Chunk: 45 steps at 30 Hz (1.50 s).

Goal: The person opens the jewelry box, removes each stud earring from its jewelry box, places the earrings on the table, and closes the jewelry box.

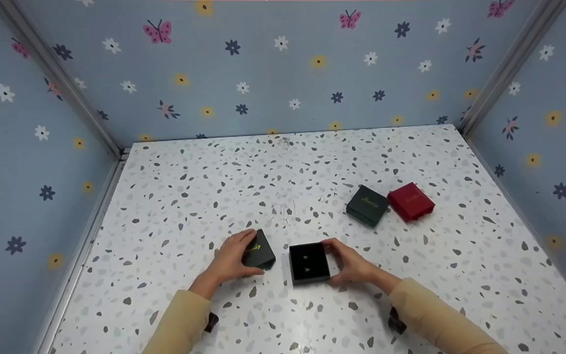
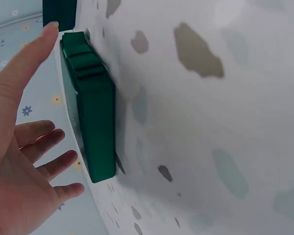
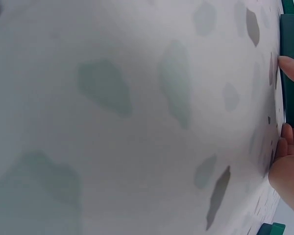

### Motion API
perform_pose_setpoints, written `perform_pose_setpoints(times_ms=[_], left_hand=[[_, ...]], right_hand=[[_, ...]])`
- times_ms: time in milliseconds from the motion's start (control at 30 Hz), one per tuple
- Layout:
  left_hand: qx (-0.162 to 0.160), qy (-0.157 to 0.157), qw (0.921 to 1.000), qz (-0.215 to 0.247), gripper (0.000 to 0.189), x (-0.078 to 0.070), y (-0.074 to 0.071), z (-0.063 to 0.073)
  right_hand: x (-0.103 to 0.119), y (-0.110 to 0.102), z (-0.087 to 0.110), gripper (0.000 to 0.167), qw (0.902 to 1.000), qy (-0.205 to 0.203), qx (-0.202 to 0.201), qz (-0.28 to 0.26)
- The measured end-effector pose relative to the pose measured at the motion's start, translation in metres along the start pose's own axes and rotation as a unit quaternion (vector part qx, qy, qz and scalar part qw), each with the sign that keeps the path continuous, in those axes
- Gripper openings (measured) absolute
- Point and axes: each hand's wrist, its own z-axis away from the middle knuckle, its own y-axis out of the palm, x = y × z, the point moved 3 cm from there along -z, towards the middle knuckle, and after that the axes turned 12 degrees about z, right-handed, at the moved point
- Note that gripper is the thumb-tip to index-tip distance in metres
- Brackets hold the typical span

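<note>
On the table, my left hand (image 1: 231, 255) is spread beside a dark green jewelry box lid (image 1: 262, 255) with gold lettering. In the left wrist view the thumb reaches over one end of the lid (image 2: 97, 112), which has a ribbon bow, and the other fingers are apart from it. My right hand (image 1: 354, 265) holds the open jewelry box base (image 1: 311, 280) by its right side, thumb on the near corner and fingers at the far one. Two small shiny earrings (image 1: 307, 269) sit on the black padding inside. Part of the base (image 3: 291, 105) shows in the right wrist view.
Farther back on the right, a closed green jewelry box (image 1: 367, 205) and a closed red jewelry box (image 1: 411, 201) stand corner to corner. Blue patterned panels (image 1: 263, 64) enclose the speckled table (image 1: 204, 187) at the back and both sides.
</note>
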Motion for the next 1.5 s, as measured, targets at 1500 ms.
perform_pose_setpoints(times_ms=[1500], left_hand=[[-0.085, 0.132, 0.9788, 0.132, 0.034, -0.052, 0.046, -0.023]], right_hand=[[0.030, -0.011, 0.002, 0.083, 0.9986, 0.031, 0.018, -0.039]])
